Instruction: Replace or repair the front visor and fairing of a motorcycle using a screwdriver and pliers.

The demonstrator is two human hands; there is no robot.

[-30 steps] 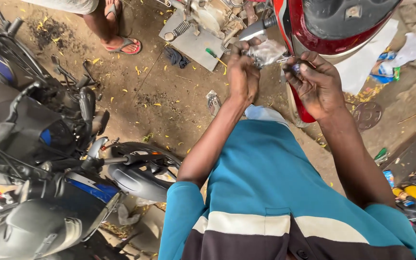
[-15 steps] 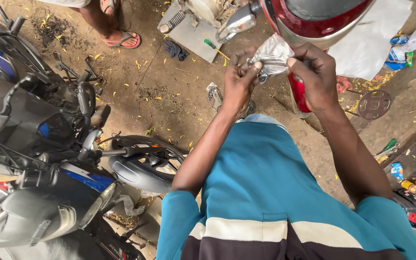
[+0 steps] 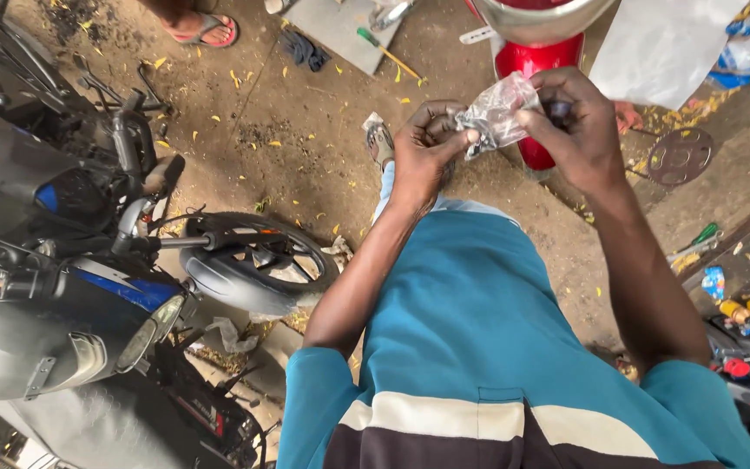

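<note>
Plastic bag (image 3: 498, 111), small and clear, is held above the dirt floor (image 3: 305, 130) in front of the red scooter (image 3: 538, 52). Left hand (image 3: 423, 148) pinches one end; right hand (image 3: 579, 126) grips the other. A hard pull could likely tear it, spilling contents onto the floor.

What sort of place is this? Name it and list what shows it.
Most likely an open-air motorcycle repair spot. Parked motorcycles stand on a dirt floor, a screwdriver and other tools lie scattered about, and a red scooter body sits just beyond both hands, which hold a small clear plastic bag.
</note>
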